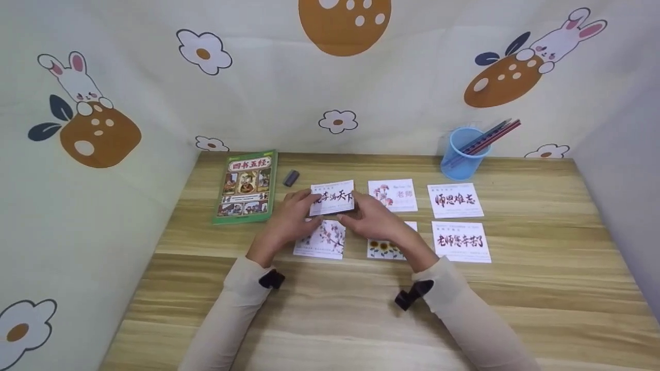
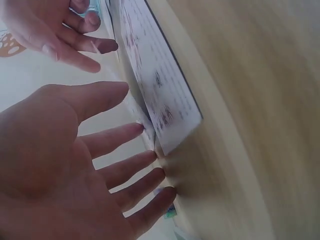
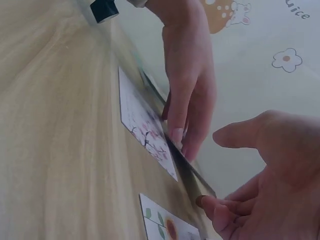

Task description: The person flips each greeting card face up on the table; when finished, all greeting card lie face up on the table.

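Fingers of both hands meet on one calligraphy card [image 1: 333, 197], which is lifted off the wooden desk [image 1: 361, 309] and tilted toward the person. The left hand [image 1: 289, 216] holds the card's left edge; in the left wrist view its fingers [image 2: 127, 172] are nearly straight and only slightly spread, their tips at the card's edge, the thumb apart from them. The right hand [image 1: 374, 219] takes the card's lower right part; in the right wrist view its fingertips [image 3: 212, 207] touch the underside of the card edge while the thumb stands clear above, so the grip looks loose, though the blur makes this hard to judge. The card hangs over the middle of the desk, nearer its far edge than its near one.

Directly beneath it, flat on the desk, lies a blossom-branch card [image 1: 320, 239], partly covered by the left hand. Just beside that is a sunflower card [image 1: 384, 248], half under the right hand. Toward the right edge lie two more calligraphy cards [image 1: 455, 200] [image 1: 460, 241], and a carnation card [image 1: 393, 195] lies between these and the held one. A green book [image 1: 246, 186] lies near the far left corner with a small grey eraser [image 1: 291, 178] just beside it. A blue pencil cup [image 1: 462, 153] stands at the far edge, toward the right.
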`<state>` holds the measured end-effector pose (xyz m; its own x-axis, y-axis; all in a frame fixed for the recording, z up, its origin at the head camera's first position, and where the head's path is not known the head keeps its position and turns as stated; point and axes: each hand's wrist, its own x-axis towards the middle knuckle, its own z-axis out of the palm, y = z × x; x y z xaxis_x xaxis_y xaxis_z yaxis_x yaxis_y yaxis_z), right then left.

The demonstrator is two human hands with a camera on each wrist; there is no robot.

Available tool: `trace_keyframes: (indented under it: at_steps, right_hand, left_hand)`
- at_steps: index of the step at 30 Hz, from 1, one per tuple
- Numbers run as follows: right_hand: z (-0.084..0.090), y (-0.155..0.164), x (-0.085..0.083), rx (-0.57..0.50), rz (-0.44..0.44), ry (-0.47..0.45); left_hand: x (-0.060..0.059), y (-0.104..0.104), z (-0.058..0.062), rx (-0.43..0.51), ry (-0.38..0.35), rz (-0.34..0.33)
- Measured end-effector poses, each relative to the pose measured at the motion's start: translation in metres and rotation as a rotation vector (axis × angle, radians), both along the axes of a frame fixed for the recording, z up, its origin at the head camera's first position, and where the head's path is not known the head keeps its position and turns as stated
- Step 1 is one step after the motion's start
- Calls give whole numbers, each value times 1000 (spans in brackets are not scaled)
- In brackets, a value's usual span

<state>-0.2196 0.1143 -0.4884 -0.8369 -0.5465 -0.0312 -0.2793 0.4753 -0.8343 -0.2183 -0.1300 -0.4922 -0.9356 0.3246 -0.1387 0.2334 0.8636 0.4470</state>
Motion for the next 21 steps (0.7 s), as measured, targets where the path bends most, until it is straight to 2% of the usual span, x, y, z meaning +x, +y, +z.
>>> trace_keyframes:
  at_steps: [3, 7, 10, 13, 17, 21]
  right_hand:
    - [-2, -3, 1, 88, 7, 50]
    - [-3, -4, 5, 190, -5, 35]
    - [-5, -4, 7, 218, -12, 11]
    - [-6, -5, 8, 232, -14, 26]
    - [-6, -4, 9, 190, -26, 51]
    - [-6, 7, 12, 70, -58, 73]
  left_hand:
    - [0, -6, 1, -16, 2, 5]
    - [0, -10, 2, -38, 9, 5]
    - [-1, -10, 1, -53, 16, -4]
    - [-1, -10, 1, -62, 22, -8]
    - [0, -10, 3, -71, 22, 0]
    - [3, -13, 7, -73, 17, 22]
